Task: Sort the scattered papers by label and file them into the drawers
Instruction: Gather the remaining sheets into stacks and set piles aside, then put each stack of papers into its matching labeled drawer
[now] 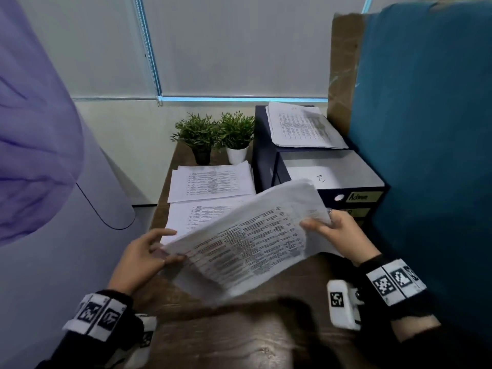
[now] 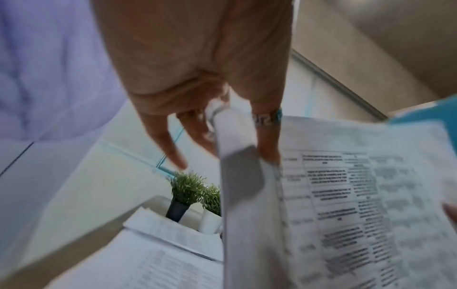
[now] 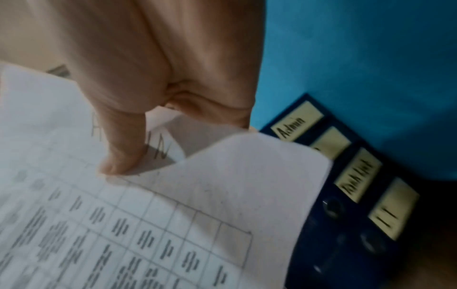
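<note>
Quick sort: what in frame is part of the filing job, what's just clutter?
Job:
- sheaf of papers, held by left hand and right hand
- two paper piles on the desk
- pile on the drawer unit
- drawer unit, top drawer open, label Admin

Lying about:
- two potted plants

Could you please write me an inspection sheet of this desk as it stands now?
Surface: dark wooden desk, bare wood near the person.
Job's things: held sheaf of papers; two paper stacks on the desk; another stack on top of the drawer unit; top drawer pulled out, labelled Admin.
Clutter: two potted plants.
Hands: left hand and right hand each pinch an edge of the sheaf.
Cables: nothing seen.
Surroundings: window blind; teal panel at right.
</note>
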